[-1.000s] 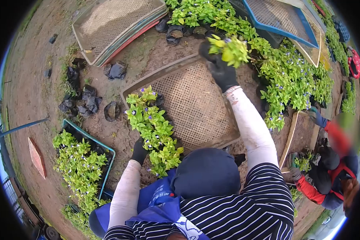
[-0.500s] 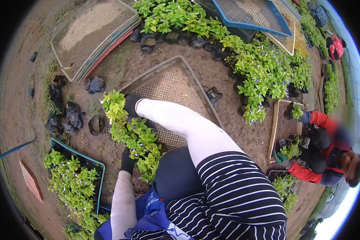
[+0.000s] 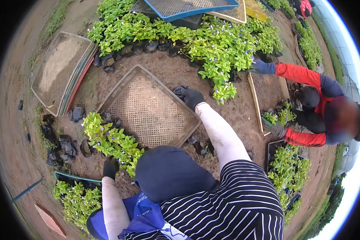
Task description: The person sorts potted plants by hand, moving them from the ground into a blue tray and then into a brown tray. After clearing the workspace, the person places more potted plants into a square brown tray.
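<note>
My right hand [image 3: 193, 98], in a dark glove, is at the upper right side of the mesh tray [image 3: 144, 106]. Its fingers are closed on a crumpled black plastic plant bag [image 3: 180, 92] beside the rim. Lower left, my left hand [image 3: 110, 167], also gloved in black, is against a row of flowering seedlings [image 3: 112, 140]. Leaves and the dark glove hide how its fingers lie. Those seedlings have yellow-green leaves and small violet flowers, and stand along the tray's lower-left side. Dark bags show under some of them.
Stacked trays [image 3: 64, 68] lie upper left, with loose black bags [image 3: 68, 146] below them. More seedlings [image 3: 224, 48] line the far side under a blue-rimmed tray [image 3: 192, 8]. A co-worker in red sleeves [image 3: 304, 76] handles plants at another tray [image 3: 284, 90] on the right.
My right hand has left the seedling row and crossed the tray to the black bag. My left hand stays by the seedlings. The view has shifted, and the co-worker's arm now reaches to the far plants.
</note>
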`<move>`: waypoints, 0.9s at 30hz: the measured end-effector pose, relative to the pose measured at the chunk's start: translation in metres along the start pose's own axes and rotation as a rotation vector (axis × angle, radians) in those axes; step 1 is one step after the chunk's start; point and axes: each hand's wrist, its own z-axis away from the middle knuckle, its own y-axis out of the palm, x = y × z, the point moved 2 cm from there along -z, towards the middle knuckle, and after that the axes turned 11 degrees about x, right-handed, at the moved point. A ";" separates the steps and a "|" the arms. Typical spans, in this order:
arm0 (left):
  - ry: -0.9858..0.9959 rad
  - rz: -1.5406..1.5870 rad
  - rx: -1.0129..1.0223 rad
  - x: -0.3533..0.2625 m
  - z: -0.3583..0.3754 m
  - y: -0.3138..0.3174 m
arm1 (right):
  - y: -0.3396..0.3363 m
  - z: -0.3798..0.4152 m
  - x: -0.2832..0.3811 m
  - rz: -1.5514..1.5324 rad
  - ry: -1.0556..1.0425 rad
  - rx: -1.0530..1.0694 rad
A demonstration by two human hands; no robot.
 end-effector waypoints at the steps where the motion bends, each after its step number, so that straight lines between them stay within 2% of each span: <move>1: -0.096 0.006 -0.099 0.003 -0.002 -0.020 | -0.002 0.012 -0.006 0.058 0.011 0.039; 2: -0.195 0.083 -0.333 -0.002 -0.007 -0.040 | -0.025 0.037 0.004 0.117 0.056 0.198; 4: 0.251 0.121 -0.729 -0.114 0.025 -0.072 | -0.038 0.085 -0.007 0.301 0.161 0.574; 5: 0.279 0.123 -0.712 -0.146 0.027 -0.074 | -0.038 0.107 -0.018 0.373 0.239 0.710; 6: 0.305 0.126 -0.696 -0.172 0.027 -0.073 | -0.061 0.118 -0.012 0.420 0.182 0.918; 7: 0.328 0.125 -0.679 -0.196 0.027 -0.067 | -0.054 0.119 -0.030 0.259 0.169 0.699; 8: 0.479 0.068 -0.667 -0.227 0.027 -0.050 | -0.040 0.117 -0.049 0.100 0.148 0.479; 9: 0.385 0.081 -0.428 -0.249 0.027 -0.038 | -0.029 0.104 -0.061 -0.057 0.190 0.197; 10: 0.580 0.032 -0.479 -0.264 0.018 -0.014 | -0.024 0.088 -0.067 -0.214 0.229 -0.087; 11: 0.560 -0.059 -0.386 -0.263 0.009 0.009 | -0.022 0.070 -0.068 -0.272 0.344 -0.167; 12: 0.501 0.052 -0.193 -0.272 0.007 0.029 | -0.020 0.055 -0.068 -0.331 0.462 -0.248; 13: 0.604 0.076 -0.192 -0.290 0.015 0.044 | -0.016 0.046 -0.067 -0.312 0.544 -0.273; 15: 0.484 0.167 0.010 -0.274 0.004 0.078 | -0.014 0.030 -0.066 -0.271 0.699 -0.324; 18: 0.411 0.290 0.131 -0.249 0.007 0.105 | -0.022 0.018 -0.087 -0.277 0.712 -0.241; 19: 0.529 0.260 0.065 -0.237 0.002 0.111 | -0.011 0.016 -0.105 -0.228 0.647 -0.360; 20: 0.443 0.259 0.109 -0.235 0.002 0.107 | 0.000 0.010 -0.124 -0.165 0.647 -0.390; 22: 0.268 0.261 0.198 -0.235 0.007 0.096 | 0.000 0.020 -0.139 -0.233 0.596 -0.381; 24: 0.246 0.354 0.140 -0.247 0.012 0.081 | 0.000 0.050 -0.131 -0.430 0.507 -0.360; 25: 0.234 0.400 0.111 -0.252 0.011 0.077 | -0.018 0.067 -0.098 -0.371 0.384 -0.362; 26: 0.278 0.381 0.086 -0.252 0.004 0.076 | -0.025 0.081 -0.070 -0.335 0.133 -0.518; 27: 0.321 0.359 0.069 -0.247 -0.005 0.078 | -0.037 0.091 -0.037 -0.208 0.025 -0.503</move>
